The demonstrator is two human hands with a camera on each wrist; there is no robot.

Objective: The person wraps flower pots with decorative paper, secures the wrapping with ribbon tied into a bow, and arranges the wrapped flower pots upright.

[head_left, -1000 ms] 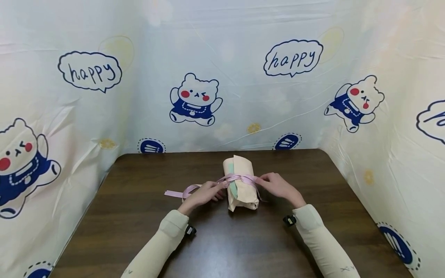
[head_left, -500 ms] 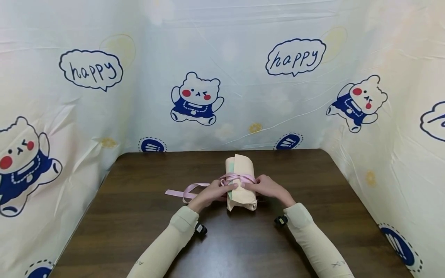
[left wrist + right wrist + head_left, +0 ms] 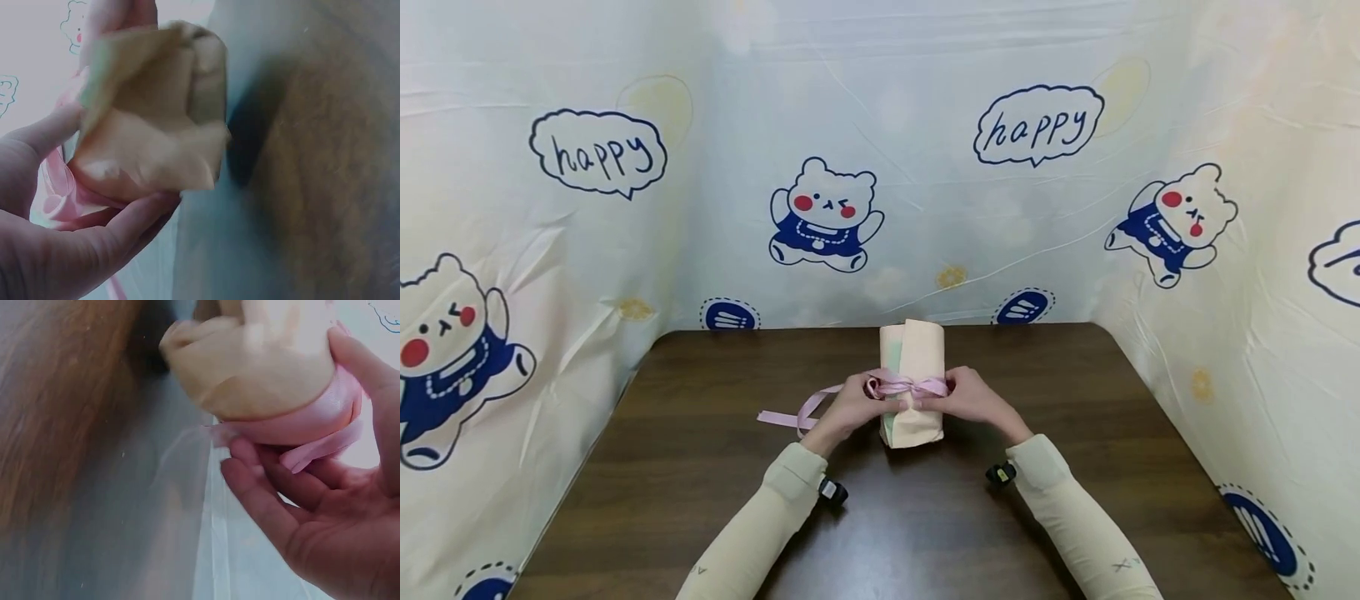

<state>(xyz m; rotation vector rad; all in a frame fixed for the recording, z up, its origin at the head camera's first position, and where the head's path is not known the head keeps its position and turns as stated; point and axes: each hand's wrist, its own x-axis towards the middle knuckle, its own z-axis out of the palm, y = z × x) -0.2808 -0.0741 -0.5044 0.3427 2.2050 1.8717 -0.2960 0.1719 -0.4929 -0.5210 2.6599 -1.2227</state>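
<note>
A cream paper-wrapped parcel (image 3: 922, 350), with a mint-green strip (image 3: 895, 357) along its seam, has a pink ribbon (image 3: 932, 387) tied round its middle. My left hand (image 3: 850, 407) grips its left side, thumb on the front. From the right, my right hand (image 3: 976, 398) holds the opposite side, thumb also on the front near the knot. The left wrist view shows the folded paper end (image 3: 150, 144) facing down, with a shadow on the table beside it. In the right wrist view, fingers (image 3: 269, 506) curl under the ribboned side.
A loose ribbon tail (image 3: 786, 418) trails over the dark wooden table (image 3: 700, 500) to the left of the parcel. A printed cloth backdrop (image 3: 925, 208) rises at the table's back and sides. Small black wrist cameras (image 3: 832, 492) sit at both cuffs.
Both hands have closed in from the ribbon's sides to grip the parcel's body. The parcel has shifted slightly left and up in the head view, its lower folded end now tucked from sight.
</note>
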